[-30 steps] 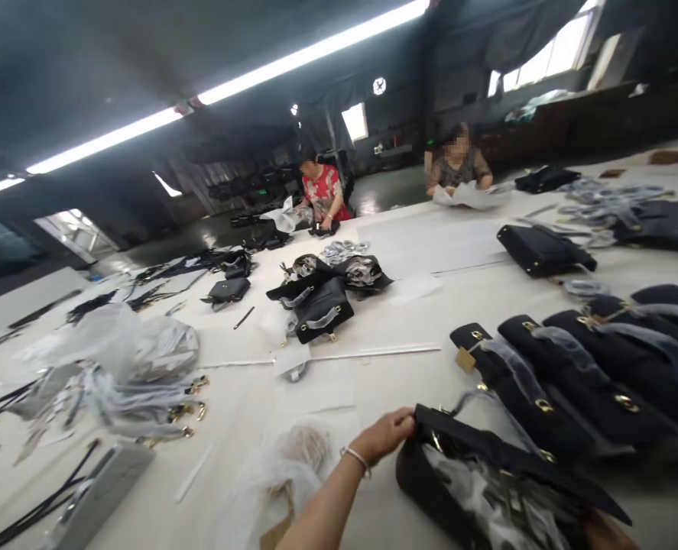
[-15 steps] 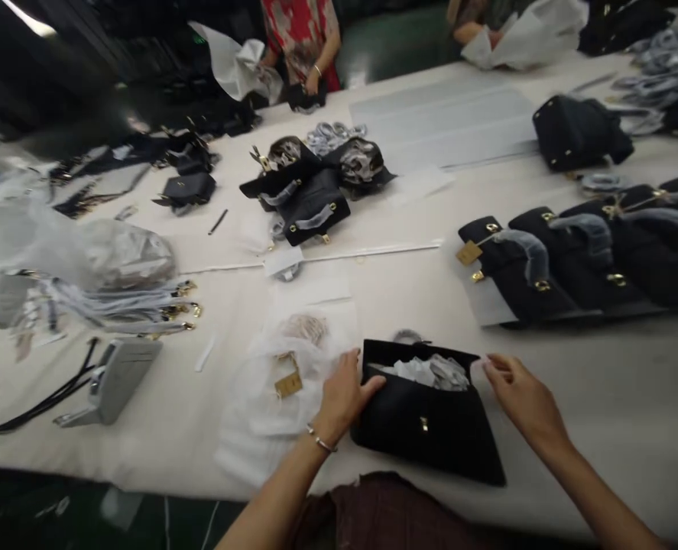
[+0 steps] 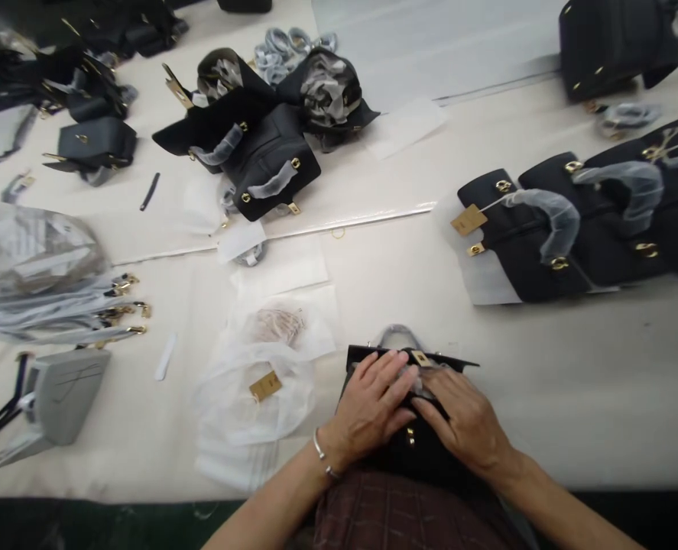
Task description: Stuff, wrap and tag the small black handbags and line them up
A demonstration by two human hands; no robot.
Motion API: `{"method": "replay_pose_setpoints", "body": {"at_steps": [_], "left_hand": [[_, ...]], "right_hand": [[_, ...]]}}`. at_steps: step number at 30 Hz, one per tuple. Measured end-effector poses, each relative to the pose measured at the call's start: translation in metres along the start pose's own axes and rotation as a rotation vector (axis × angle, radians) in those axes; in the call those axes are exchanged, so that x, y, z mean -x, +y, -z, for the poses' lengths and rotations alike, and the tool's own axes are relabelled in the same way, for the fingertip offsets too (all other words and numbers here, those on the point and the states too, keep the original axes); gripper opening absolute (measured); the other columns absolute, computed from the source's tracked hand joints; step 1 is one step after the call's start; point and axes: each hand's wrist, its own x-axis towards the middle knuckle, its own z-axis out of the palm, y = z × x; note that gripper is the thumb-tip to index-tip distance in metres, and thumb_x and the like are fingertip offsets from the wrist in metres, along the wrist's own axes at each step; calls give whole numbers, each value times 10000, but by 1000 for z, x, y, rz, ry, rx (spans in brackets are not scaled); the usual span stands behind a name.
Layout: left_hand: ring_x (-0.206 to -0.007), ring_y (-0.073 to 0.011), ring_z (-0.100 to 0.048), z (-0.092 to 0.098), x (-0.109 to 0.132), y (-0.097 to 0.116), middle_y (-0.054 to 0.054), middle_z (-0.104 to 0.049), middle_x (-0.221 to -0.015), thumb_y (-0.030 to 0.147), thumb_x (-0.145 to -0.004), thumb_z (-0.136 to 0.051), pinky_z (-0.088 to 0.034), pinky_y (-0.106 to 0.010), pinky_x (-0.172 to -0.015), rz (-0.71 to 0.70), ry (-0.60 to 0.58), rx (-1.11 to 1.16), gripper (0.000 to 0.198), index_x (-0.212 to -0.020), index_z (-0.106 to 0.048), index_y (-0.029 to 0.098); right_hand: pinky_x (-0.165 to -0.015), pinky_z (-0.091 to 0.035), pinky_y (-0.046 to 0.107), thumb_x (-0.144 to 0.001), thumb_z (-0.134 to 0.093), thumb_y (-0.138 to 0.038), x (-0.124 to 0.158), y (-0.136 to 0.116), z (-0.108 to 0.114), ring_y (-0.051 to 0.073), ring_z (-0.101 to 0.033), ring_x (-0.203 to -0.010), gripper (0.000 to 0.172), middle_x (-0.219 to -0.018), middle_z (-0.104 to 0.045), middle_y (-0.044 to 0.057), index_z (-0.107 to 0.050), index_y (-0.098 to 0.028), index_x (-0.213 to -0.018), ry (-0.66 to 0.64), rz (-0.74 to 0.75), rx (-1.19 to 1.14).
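A black handbag (image 3: 396, 451) stands at the table's near edge, right against my body, its top flap tipped back and a wrapped handle (image 3: 399, 336) behind it. Pale crumpled stuffing (image 3: 412, 380) shows a little in the mouth of the bag. My left hand (image 3: 373, 401) lies over the opening with its fingers stretched out and pressing down. From the other side, my right hand (image 3: 465, 412) reaches over the same opening, fingers extended and thumb apart on the front wall. Its fingertips are partly hidden at the opening. Both hands touch the bag.
Left of the bag lie a white wrapping bag (image 3: 224, 397) with a brown tag (image 3: 265, 386), and a grey bag (image 3: 75, 397). Wrapped straps (image 3: 57, 313) are farther left. Black handbags (image 3: 536, 237) lie in a row at right; stuffed ones (image 3: 281, 160) lie ahead.
Both hands have moved from the bag's two sides onto its opening. The flap now shows its gold clasp plate, and less stuffing is visible. My view has tilted down and come closer.
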Motion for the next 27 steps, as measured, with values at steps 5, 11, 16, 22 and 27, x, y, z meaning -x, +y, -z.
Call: {"method": "replay_pose_setpoints", "body": {"at_steps": [5,11,16,22,27], "left_hand": [[-1280,-198,-513,-8,7,2,-62,-679,-1216,449,-998,-484,-390,-353,-1048,48,-106,42,390,-1277,-551,185],[-1074,-201,-591,-8,5,1,-36,-708,-993,452,-988,-515,-382,-343,-921,95,-126,39,294,-1056,-623,187],[-1021,-187,-580,-1,-1,-1,-18,-709,-1020,427,-979,-552,-365,-341,-882,27,-31,7,308,-1145,-607,174],[-960,-182,-595,11,-25,0,-69,-663,-1150,265,-1007,-479,-437,-316,-814,-118,-292,116,194,-1134,-564,146],[-1039,-241,-612,25,-56,-12,-92,-657,-1098,517,-960,-517,-483,-347,-892,92,-558,360,409,-1152,-530,156]], "right_hand": [[-692,-451,323,-952,-531,-228,3,4,-13,193,-586,-729,105,-777,-645,53,-602,-177,-894,-24,-40,-40],[-581,-372,272,-969,-483,-234,4,14,-23,129,-499,-562,192,-630,-525,-13,-520,-203,-783,-55,-104,-137],[-626,-373,293,-971,-443,-207,6,13,-17,152,-488,-640,182,-690,-536,11,-521,-194,-807,-59,-145,-159],[-918,-404,470,-947,-486,-221,17,13,-7,309,-516,-1087,188,-1153,-584,159,-606,-137,-1065,-23,-138,-2],[-962,-417,482,-941,-534,-313,22,11,-3,324,-512,-1118,323,-1166,-592,175,-574,-97,-1177,-41,-201,9]]}}
